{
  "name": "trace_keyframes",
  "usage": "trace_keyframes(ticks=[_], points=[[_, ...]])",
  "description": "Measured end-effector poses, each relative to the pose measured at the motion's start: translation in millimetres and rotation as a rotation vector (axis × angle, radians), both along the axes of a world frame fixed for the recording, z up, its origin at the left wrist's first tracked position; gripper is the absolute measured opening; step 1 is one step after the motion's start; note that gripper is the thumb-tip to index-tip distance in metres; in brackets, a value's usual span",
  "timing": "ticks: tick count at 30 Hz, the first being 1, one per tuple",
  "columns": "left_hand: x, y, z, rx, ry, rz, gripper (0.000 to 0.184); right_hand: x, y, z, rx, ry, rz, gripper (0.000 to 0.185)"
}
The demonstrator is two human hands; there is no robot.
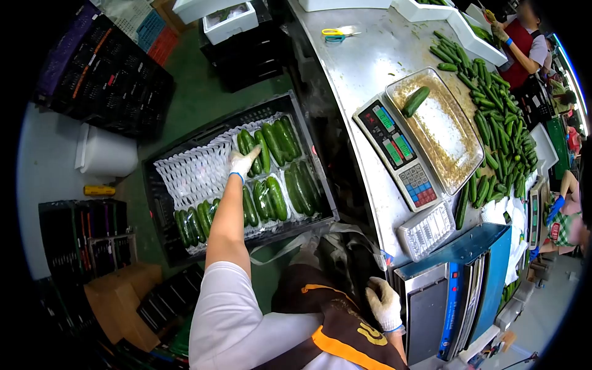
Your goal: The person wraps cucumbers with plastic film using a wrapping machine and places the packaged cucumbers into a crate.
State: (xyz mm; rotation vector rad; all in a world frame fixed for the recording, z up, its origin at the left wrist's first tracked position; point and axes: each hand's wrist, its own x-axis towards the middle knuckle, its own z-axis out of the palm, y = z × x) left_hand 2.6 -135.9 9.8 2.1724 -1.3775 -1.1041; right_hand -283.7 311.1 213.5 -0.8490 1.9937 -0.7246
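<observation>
In the upper middle of the frame, inside the black crate [316, 161], the gloved left hand [243, 161] has its grip closed around the near end of a cucumber pack [245, 142]. The cucumbers seem firm and not so heavy, but the shiny wrap may be slippery and the skin may bruise. I think it is better to hold the pack across both sides, with fingers spread, than to pinch only the film. To the right of it, another pack [280, 140] lies close, so fingers have little room there. To the left, the white foam net [191, 172] shows and gives more side room; the crate walls stand higher around. At the lower right, the gloved right hand [383, 303] is loosely curled, with nothing seen in it, near the blue-and-silver machine [428, 308] and the bench [345, 68] edge.
</observation>
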Motion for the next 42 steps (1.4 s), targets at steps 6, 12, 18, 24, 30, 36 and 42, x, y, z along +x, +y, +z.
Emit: trace_keyframes(ticks=[6,12,18,24,30,36,42], points=[[14.6,-15.8,-87.7,-0.015,-0.129,0.048,0.116,-4.1,-1.8,-3.5,0.011,0.022,0.096,0.031],[15.1,-37.8,-115.3,0.129,-0.651,-0.364,0.108,-14.6,12.8,12.8,-0.027,0.099,0.187,0.037],[-104.5,18.0,0.0,-0.904,-0.413,-0.408,0.074,-28.6,62.4,25.5,-0.16,0.052,-0.001,0.035],[-281.3,165.7,148.6,-0.783,0.605,-0.619,0.061,-41.8,166.8,53.9,-0.246,-0.001,-0.209,0.036],[-380.1,350.0,224.2,-0.637,0.936,-0.881,0.053,-82.1,351.0,77.8,-0.326,0.377,-0.671,0.027],[-401.5,496.4,262.3,-0.34,0.954,-1.107,0.054,-189.9,544.1,50.0,-0.329,0.295,-1.237,0.035],[-388.1,584.5,274.6,-0.298,0.859,-1.211,0.053,-330.7,624.8,30.0,0.411,0.82,-0.621,0.073]])
